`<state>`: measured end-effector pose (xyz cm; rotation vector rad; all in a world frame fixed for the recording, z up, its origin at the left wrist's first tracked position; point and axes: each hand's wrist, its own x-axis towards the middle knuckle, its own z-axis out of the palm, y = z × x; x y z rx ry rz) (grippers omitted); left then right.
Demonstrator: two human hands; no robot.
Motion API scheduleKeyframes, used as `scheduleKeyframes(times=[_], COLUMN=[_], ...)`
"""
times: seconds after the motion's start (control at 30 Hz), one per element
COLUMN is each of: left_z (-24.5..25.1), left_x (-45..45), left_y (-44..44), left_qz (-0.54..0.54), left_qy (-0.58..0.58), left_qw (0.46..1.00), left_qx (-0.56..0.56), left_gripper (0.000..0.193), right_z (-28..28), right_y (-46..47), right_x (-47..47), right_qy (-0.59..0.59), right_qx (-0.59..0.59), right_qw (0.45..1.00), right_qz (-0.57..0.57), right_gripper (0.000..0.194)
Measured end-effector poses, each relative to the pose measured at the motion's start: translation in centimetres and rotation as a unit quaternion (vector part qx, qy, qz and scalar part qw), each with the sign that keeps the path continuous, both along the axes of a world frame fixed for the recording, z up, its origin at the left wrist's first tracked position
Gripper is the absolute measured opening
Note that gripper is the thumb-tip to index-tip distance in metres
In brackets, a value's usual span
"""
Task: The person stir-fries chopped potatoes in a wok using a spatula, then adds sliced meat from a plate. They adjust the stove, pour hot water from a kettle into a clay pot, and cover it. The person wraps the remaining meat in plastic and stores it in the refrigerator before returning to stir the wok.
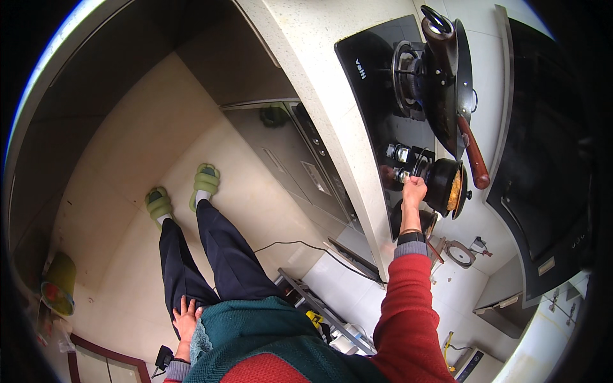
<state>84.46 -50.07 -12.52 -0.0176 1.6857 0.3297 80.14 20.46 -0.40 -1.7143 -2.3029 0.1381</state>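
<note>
At the gas hob (pixel 354 72), the thumb and fingers of my right hand (pixel 414 188) are closed on a metal control knob (pixel 401 175). A second knob (pixel 397 152) is just beside it. Close to the hand, a black pot (pixel 438 184) stands on a burner, its lid (pixel 462 192) tilted ajar over orange-yellow food (pixel 454 191). A dark wok (pixel 443 95) with a reddish-brown wooden handle (pixel 474 153) sits on the other burner. My left hand (pixel 187 318) lies against my dark trousers, fingers spread, holding nothing.
The pale counter edge (pixel 330 115) runs along the hob, above a built-in appliance (pixel 292 163). A black range hood (pixel 546 143) hangs beyond the pans. A dark cable (pixel 306 243) crosses near my legs, beside a rack (pixel 325 311). A yellow-green bin (pixel 60 282) stands on the floor.
</note>
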Motion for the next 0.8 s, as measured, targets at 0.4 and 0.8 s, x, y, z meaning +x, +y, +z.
scheduleKeyframes(times=[0.4,0.8], left_z=[-0.5,-0.4], left_x=[0.6,0.6], left_y=[-0.7,-0.6], left_qz=[-0.002,-0.003], left_qy=[0.003,0.002], left_qw=[1.0,1.0], left_qx=[0.0,-0.001], left_gripper=[0.047,0.047], right_z=[-0.2,0.4], right_y=[0.5,-0.3], right_x=[1.1,0.9], right_qy=[0.023,0.05], right_qx=[0.011,-0.033], right_qw=[0.994,0.989], right_qz=[0.105,0.138], right_gripper=[0.006,0.007])
